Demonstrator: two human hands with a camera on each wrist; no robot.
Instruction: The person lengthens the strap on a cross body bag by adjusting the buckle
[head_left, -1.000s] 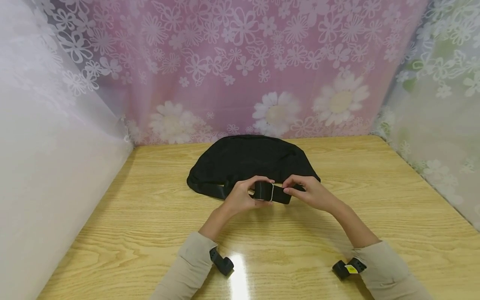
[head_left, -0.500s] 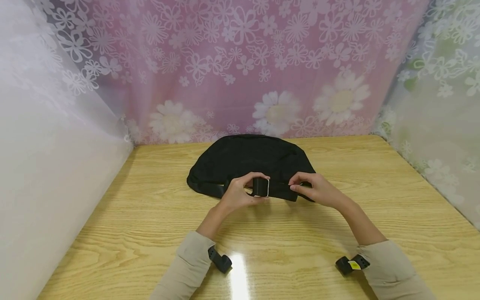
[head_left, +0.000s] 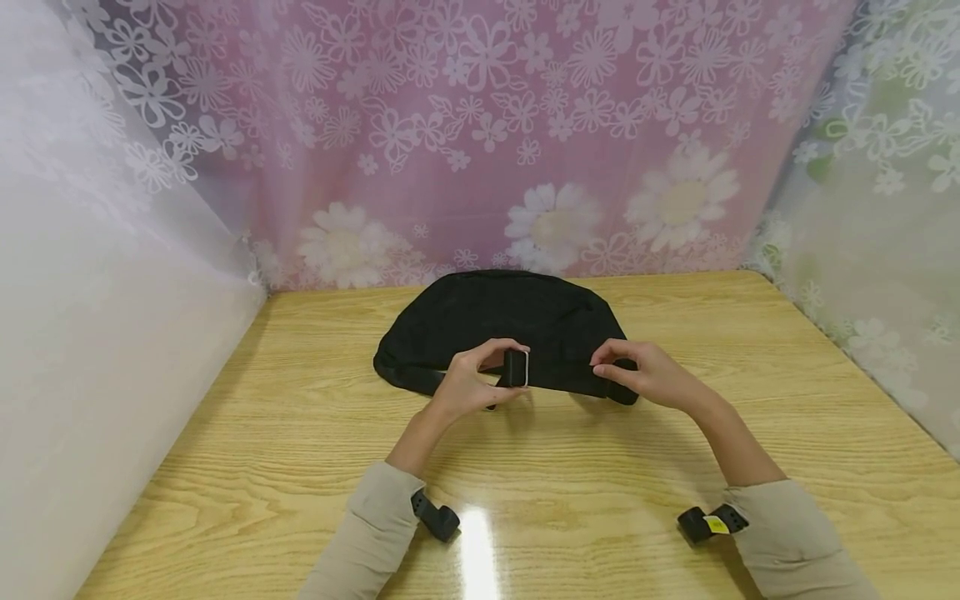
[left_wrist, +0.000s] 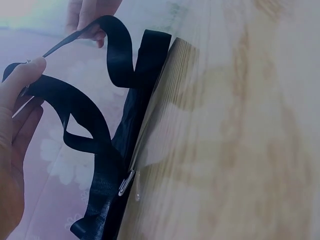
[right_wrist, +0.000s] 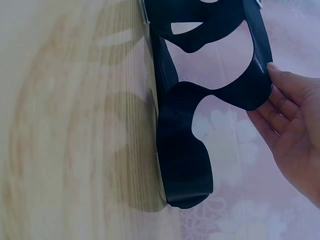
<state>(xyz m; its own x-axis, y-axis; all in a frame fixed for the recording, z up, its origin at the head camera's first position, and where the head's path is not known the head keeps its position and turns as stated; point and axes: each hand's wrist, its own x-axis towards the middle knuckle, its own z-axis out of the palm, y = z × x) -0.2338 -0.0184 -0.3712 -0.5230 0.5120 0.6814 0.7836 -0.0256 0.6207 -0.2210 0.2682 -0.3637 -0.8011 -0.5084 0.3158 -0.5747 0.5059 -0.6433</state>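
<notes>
A black fabric bag [head_left: 495, 308] with a long webbing strap lies flat at the middle back of the table. In front of it my left hand [head_left: 467, 379] grips a silver strap slider [head_left: 527, 369] between thumb and fingers, with strap looped through it. My right hand [head_left: 648, 375] pinches the strap farther right, thumb against fingertips. The left wrist view shows the strap [left_wrist: 119, 52] running taut from the slider to the right hand, then curling down to the bag. In the right wrist view the strap [right_wrist: 182, 120] twists below my fingers.
The wood-grain table [head_left: 300, 500] spreads around the bag. A pink floral curtain [head_left: 450, 125] hangs behind, with pale sheets on both sides. Another metal buckle [left_wrist: 127, 183] sits low on the strap near the tabletop. Each wrist carries a black camera [head_left: 438, 518].
My hands have spread apart: the left moved slightly left with the slider, the right moved right along with the strap. The strap length between them has grown. The bag's body has stayed put.
</notes>
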